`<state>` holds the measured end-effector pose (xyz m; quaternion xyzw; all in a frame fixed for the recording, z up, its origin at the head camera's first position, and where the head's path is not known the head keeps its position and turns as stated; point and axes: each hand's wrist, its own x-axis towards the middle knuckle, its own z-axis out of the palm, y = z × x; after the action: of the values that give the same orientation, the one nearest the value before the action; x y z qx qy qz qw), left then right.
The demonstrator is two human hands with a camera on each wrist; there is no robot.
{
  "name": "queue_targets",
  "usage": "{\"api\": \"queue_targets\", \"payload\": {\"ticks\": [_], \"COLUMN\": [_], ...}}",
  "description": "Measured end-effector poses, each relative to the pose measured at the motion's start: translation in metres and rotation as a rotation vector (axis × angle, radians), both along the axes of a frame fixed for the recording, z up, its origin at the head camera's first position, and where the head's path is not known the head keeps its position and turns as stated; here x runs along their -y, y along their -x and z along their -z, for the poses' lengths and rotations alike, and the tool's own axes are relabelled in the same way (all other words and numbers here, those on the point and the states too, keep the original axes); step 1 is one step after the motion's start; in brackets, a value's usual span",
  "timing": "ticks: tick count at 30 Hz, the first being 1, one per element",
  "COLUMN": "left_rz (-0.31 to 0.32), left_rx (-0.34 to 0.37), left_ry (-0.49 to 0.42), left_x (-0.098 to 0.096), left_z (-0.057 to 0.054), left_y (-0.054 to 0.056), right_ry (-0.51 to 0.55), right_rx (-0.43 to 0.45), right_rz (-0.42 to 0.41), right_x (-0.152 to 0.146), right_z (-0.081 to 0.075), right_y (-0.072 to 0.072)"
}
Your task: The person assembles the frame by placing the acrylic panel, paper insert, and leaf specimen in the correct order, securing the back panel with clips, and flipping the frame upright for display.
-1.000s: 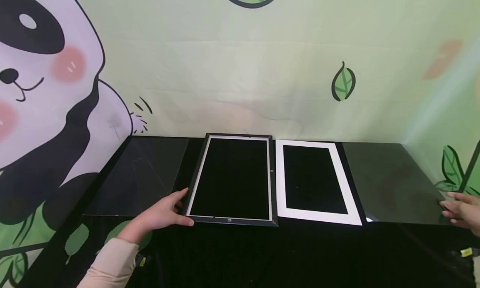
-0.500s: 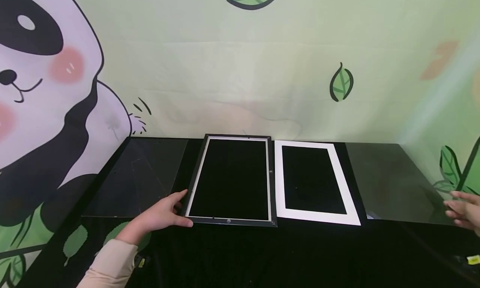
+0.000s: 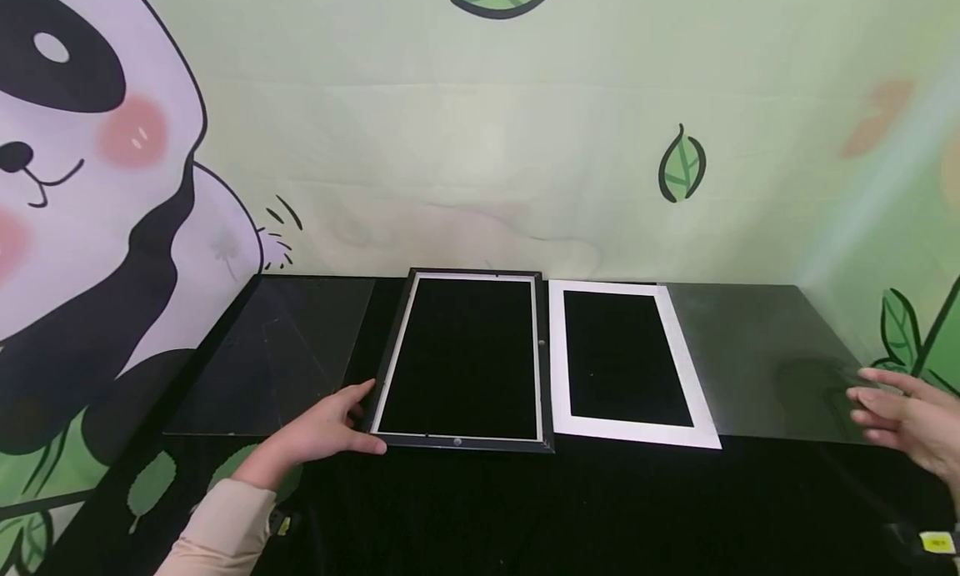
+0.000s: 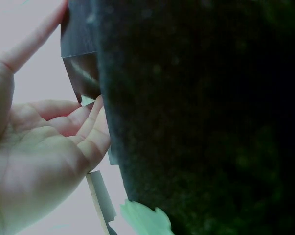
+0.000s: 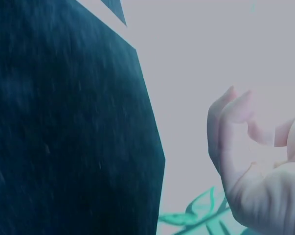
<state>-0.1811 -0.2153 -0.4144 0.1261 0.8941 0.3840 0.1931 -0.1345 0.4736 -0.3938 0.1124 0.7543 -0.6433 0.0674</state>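
Pinching a clear sheet's [image 3: 750, 347] outer edge with right hand [image 3: 909, 418], right of the frame [image 3: 547, 372] touched by unclenched left hand [image 3: 334, 419].

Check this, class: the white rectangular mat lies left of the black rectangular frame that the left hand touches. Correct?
Wrong side: the head view shows the white rectangular mat right of the black rectangular frame that the left hand touches.

Left hand [image 3: 330, 423], front edge of surface [image 3: 379, 318]: we find several fingers hidden. Right hand [image 3: 907, 418], right front corner: cropped.
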Motion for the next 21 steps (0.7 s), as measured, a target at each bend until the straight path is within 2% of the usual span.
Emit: {"api": "queue_targets", "payload": {"ticks": [3,10,17,21], "left_rz": [-0.003,-0.008,-0.008,-0.007], "left_rx": [0.005,0.0,0.001,0.005], "left_ry": [0.0,0.006,0.0,-0.001], "left_x": [0.0,0.0,0.0,-0.001], "left_z": [0.001,0.001,0.0,0.0], "left_y": [0.0,0.001,0.0,0.0], "right_ry": [0.06,0.106,0.212,0.225], "right_rx": [0.001,0.003,-0.034,-0.038], "right_rz": [-0.04,-0.093,-0.158,-0.17], "right_x": [0.014,0.048,0.079,0.095], "right_z": [-0.005,-0.013,-0.015,-0.015], "right_y": [-0.002,-0.004,-0.001,0.001]}}
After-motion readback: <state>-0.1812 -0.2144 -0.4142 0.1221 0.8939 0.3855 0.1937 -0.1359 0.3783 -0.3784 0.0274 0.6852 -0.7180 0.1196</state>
